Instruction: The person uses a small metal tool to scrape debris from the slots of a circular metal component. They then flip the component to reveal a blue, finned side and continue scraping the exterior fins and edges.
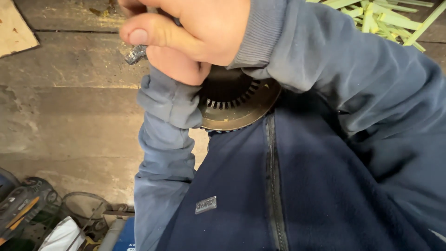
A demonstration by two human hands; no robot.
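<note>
My right hand [200, 28] is at the top centre, closed into a fist. A small grey metal piece [135, 54] sticks out below its thumb. Just under it a little of my left hand [179, 67] shows above a blue sleeve cuff, pressed against the right hand; its fingers are hidden. Behind both hands, against my dark blue zipped jacket, sits a round brass-coloured metal part [237, 104] with a ring of narrow slots. Most of this part is covered by my hands and sleeves, and I cannot tell which hand supports it.
Worn grey boards [69, 116] lie below. A heap of pale green strips [385, 18] is at the top right and a cardboard piece [14, 28] at the top left. Tools, a wire ring and a white bag [60, 232] crowd the bottom left.
</note>
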